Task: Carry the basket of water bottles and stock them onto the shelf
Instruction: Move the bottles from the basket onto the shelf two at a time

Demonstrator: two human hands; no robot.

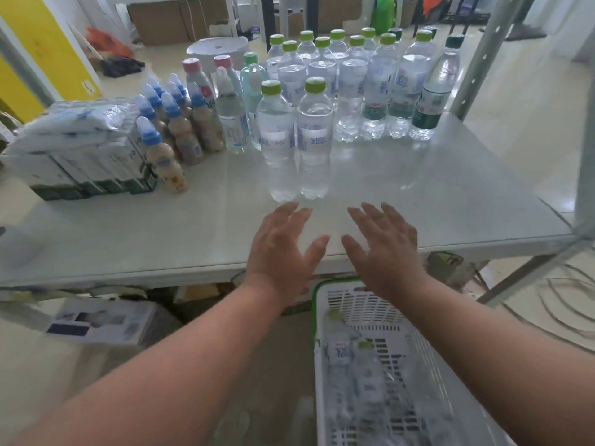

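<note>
Both hands empty, fingers spread: left hand (283,249) and right hand (383,249) above shelf (450,201) edge. Bottles (357,381) lying in basket (322,317) below right arm. Best reached down, gripped mid-body, stood beside front pair (296,140).

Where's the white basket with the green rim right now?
The basket sits low at the bottom right of the head view, below the shelf's front edge, under the right hand, with water bottles lying inside.

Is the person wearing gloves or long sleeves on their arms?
No. The left hand and right hand are bare, with no gloves, and no rings or watch show. Both forearms are bare as far as the picture shows, with no sleeves in sight.
</note>
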